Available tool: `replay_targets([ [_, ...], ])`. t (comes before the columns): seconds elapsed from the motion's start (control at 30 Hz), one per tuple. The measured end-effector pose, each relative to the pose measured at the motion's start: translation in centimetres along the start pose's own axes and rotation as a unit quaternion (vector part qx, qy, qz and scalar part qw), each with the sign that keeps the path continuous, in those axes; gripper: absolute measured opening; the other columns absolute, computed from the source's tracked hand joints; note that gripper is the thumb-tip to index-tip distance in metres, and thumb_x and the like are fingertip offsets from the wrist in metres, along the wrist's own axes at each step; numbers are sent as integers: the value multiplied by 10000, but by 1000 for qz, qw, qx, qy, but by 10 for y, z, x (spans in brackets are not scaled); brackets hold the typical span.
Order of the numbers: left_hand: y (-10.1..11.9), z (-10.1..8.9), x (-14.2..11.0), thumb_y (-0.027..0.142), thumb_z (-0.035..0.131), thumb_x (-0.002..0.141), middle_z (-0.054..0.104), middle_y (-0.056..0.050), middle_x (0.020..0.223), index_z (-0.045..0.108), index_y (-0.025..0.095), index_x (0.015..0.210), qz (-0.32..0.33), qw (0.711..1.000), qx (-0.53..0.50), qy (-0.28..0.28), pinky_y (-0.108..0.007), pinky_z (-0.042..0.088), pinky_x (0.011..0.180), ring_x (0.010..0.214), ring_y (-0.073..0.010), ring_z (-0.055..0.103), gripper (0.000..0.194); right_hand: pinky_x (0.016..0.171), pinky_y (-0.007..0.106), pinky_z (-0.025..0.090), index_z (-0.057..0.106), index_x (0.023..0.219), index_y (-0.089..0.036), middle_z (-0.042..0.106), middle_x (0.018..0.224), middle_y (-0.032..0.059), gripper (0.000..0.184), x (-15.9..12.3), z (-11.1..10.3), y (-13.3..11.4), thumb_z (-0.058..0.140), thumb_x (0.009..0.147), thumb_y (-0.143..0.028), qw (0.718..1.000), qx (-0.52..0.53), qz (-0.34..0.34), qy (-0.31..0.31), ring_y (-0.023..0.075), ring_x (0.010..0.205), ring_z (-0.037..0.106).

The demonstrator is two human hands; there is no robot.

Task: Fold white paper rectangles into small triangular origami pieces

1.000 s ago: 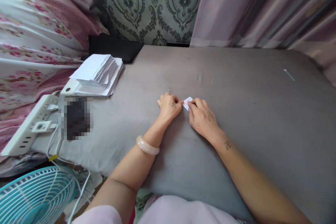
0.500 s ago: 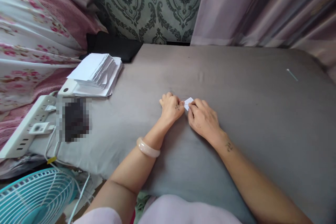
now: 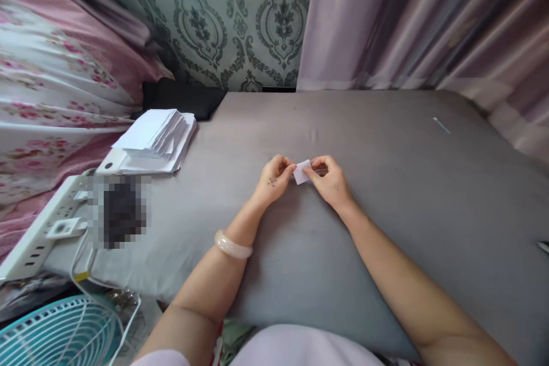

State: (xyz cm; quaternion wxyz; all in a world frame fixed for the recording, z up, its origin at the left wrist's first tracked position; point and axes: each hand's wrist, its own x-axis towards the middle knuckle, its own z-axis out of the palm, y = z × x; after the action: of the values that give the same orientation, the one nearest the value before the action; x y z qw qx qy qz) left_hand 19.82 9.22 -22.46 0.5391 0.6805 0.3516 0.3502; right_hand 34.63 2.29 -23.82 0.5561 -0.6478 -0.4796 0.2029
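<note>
From where I stand, this is plainly a room in somebody's home: the wall [image 3: 240, 17] ahead wears grey-green damask patterning, and long mauve curtains [image 3: 338, 28] hang beside it on the right. Over on the left there's pink-and-white flowered fabric [image 3: 38, 126] in loose folds, with a white power strip [image 3: 32, 243] and a turquoise household fan [image 3: 64, 331] near it, all around a broad surface [image 3: 394, 183] covered in soft grey cloth.

Passable at right over grey surface [image 3: 407, 194], around thin stick [image 3: 442, 126]; blocked at far left by paper stack [image 3: 148, 128], at left by power strip [image 3: 32, 257].
</note>
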Motion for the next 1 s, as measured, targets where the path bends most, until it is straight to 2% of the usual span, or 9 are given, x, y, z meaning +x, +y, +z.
replay_targets([
  [0.07,2,1,1,336,650,795,589,8,677,517,162,768,0,998,-69,6,-226,420,605,620,-92,531,220,698,327,515,568,946,-224,641,900,27,383,2,-2,-2,775,662,-377,996,74,42,13,162,744,620],
  [0.13,5,1,1,353,714,740,602,14,679,509,165,783,0,992,-123,20,-219,429,606,615,-83,539,281,728,333,518,573,1038,-230,656,930,30,494,3,-4,-5,801,626,-377,985,149,83,-21,157,748,626],
  [0.27,11,2,-1,346,778,682,639,21,716,491,183,898,7,981,-191,36,-216,441,629,633,-81,565,395,719,309,494,677,998,-218,713,943,47,395,0,-7,-12,767,677,-430,952,220,157,-142,177,834,645],
  [0.33,12,3,-1,349,787,675,641,21,724,492,185,921,10,978,-203,37,-222,449,649,643,-82,574,418,652,288,470,715,924,-206,726,906,44,349,-2,-8,-15,760,679,-450,944,218,179,-169,175,802,637],
  [0.47,13,5,-2,348,807,649,623,28,701,511,180,903,6,975,-216,46,-219,446,644,635,-80,564,425,586,268,434,733,822,-195,725,812,30,321,-3,-7,-18,795,626,-442,942,222,196,-160,156,723,611],
  [0.6,16,6,-4,389,800,648,614,18,703,577,158,849,-44,978,-200,41,-214,432,635,637,-76,549,378,577,262,427,723,760,-193,713,761,19,301,-3,-7,-18,812,605,-435,936,242,208,-149,139,686,595],
  [0.73,19,5,-6,404,788,657,626,0,696,640,136,773,-84,982,-171,19,-218,417,626,622,-78,536,328,597,266,440,718,783,-197,715,779,19,296,-4,-6,-19,811,618,-424,934,245,215,-147,142,706,608],
  [0.87,19,4,-7,397,787,651,625,-3,656,656,129,732,-97,982,-162,27,-219,401,586,585,-81,524,309,648,279,457,701,764,-204,712,780,8,290,-5,-5,-22,835,584,-388,935,242,213,-151,146,723,619],
  [1.0,20,5,-8,406,792,639,621,-5,633,653,123,712,-104,981,-160,20,-219,397,571,571,-82,524,324,658,281,441,690,713,-201,684,706,-12,280,-5,-6,-25,839,573,-393,933,237,213,-164,128,660,587],
])
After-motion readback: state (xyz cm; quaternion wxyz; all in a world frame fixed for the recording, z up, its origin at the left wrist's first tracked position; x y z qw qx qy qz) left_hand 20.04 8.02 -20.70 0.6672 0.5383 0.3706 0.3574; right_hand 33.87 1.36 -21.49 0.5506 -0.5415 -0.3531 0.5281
